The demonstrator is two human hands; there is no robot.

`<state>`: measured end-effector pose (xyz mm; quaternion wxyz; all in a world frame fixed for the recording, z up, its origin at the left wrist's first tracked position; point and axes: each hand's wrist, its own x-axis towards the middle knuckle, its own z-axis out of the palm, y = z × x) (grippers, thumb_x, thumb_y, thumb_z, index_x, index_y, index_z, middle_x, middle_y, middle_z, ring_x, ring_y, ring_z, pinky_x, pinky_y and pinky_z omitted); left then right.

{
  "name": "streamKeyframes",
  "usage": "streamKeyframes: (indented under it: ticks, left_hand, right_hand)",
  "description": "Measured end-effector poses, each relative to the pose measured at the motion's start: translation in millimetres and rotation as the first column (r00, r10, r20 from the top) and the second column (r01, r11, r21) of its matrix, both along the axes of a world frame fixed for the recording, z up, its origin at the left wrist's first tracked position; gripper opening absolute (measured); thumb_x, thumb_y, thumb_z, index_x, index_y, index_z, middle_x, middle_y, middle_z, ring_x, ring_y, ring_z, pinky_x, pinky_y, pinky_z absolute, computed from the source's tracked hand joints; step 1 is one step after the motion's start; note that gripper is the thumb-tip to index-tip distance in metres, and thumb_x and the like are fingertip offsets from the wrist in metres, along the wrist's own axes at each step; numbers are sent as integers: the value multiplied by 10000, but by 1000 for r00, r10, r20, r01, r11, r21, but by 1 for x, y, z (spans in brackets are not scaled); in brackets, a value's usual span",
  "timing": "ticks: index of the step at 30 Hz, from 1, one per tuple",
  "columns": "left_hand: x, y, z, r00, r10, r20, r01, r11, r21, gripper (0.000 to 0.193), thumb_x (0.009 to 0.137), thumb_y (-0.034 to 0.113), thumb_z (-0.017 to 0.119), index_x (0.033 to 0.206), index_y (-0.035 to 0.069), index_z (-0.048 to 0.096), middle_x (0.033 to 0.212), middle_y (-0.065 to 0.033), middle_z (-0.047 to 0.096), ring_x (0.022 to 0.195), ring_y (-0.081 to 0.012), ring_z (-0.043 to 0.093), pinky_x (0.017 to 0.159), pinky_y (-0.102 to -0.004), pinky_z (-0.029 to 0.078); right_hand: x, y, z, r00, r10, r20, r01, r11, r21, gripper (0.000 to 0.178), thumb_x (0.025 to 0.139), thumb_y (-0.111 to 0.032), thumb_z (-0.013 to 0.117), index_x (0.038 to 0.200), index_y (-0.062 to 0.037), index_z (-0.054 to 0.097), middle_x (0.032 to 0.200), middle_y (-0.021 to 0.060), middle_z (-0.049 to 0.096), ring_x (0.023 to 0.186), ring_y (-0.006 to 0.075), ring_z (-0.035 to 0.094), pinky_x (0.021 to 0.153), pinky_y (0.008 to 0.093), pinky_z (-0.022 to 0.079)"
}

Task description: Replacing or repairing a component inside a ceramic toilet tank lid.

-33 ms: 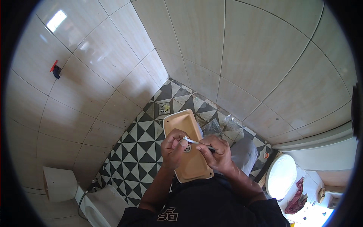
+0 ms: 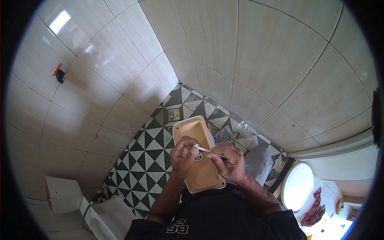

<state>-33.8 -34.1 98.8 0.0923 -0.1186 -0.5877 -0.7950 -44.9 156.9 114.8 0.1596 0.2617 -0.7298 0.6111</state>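
Head view
Landmark: one tan rectangular cistern lid, held flat in front of the person's body, above the floor.
Lid edges: the far short edge points at the wall corner; the near short edge sits against the person's dark shirt; both long edges show, with raised rounded rims.
Lid opening: one round hole with a metal ring near the lid's middle, between the two hands.
Left hand: curled over the lid's left long edge, fingers bent, fingertips pressed together by the hole, on one end of the white rod.
Right hand: on the lid's right side, thumb and fingers pinching one thin white rod that runs leftward across the lid to the hole.
Room around the lid: beyond its far edge lies a narrow wedge of black-and-white triangle floor, closed in by two tiled walls meeting at a corner.
Floor drain: one square drain, just past the lid's far edge.
Right of the lid: one clear crumpled plastic bag near the wall foot; one grey trouser leg below it.
Far right of the lid: one white oval basin, with a reddish cloth beside it; contents of the basin cannot be told.
Left of the lid, low: one white box on the wall and one white toilet bowl, well apart from the lid.
Left wall, high: one small red-handled valve, well apart from the lid.
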Motion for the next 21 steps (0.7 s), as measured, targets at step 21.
streamKeyframes:
  ticks: [21]
  left_hand:
    - [0, 8, -3, 996, 20, -90, -21, 1000, -7, 236, 986, -20, 669, 1218, -51, 649, 1174, -111, 631, 1037, -166, 654, 894, -309, 557]
  right_hand:
    - [10, 0, -22, 848, 327, 416, -184, 919, -348, 265, 1083, -240, 636, 1005, 3, 710, 795, -34, 600, 676, 35, 455, 602, 240, 365]
